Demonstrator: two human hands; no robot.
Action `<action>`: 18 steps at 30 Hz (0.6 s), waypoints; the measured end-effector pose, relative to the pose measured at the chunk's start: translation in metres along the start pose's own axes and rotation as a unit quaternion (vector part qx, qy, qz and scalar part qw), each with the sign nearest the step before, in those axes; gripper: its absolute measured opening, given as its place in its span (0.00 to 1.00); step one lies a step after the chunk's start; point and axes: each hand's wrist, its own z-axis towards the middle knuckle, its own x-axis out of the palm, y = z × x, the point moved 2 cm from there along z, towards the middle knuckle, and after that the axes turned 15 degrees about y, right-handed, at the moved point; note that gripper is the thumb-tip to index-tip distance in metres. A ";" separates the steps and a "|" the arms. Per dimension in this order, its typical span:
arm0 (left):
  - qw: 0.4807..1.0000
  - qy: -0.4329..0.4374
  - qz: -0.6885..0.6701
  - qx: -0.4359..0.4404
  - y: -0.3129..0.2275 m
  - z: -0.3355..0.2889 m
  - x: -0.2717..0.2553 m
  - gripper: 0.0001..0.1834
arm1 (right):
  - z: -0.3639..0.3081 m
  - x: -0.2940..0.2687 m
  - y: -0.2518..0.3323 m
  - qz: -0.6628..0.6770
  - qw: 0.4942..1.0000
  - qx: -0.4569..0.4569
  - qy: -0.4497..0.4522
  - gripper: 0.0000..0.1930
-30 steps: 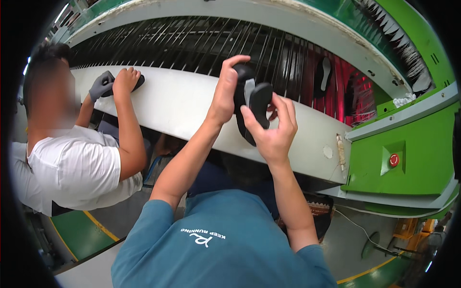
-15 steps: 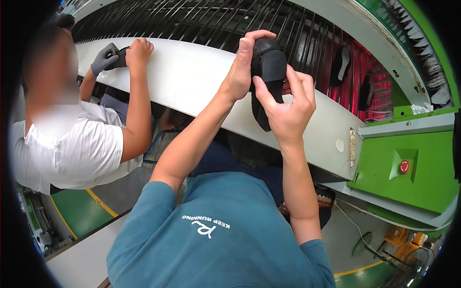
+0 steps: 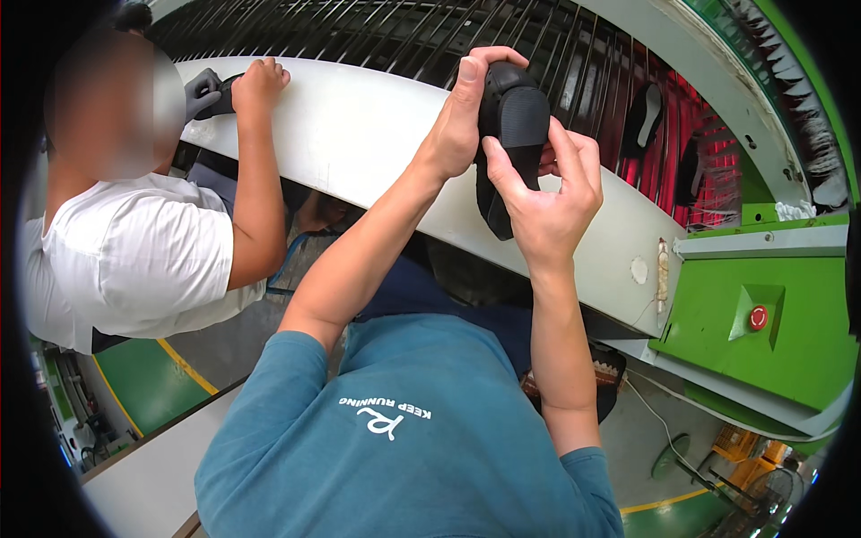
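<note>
With the left hand [image 3: 456, 134] curled around the black shoe [image 3: 495, 103] over the white bench [image 3: 359, 117] and the right hand [image 3: 563, 211] pinching its black sole [image 3: 525, 118], matched edges and even pressure would likely serve best

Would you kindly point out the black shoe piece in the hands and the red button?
Black shoe piece [image 3: 527, 160]: head view, dark middle just below its ribbed patch.
Red button [image 3: 759, 317]: head view, middle of its face.

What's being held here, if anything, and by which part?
An elongated black shoe part with a ribbed, rubber-looking end: left grip at its far end and left side; right grip across its middle.
</note>
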 end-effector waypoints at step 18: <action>0.997 0.022 0.074 0.011 -0.005 -0.008 0.000 0.35 | -0.007 -0.002 -0.001 -0.005 1.000 -0.012 -0.027 0.31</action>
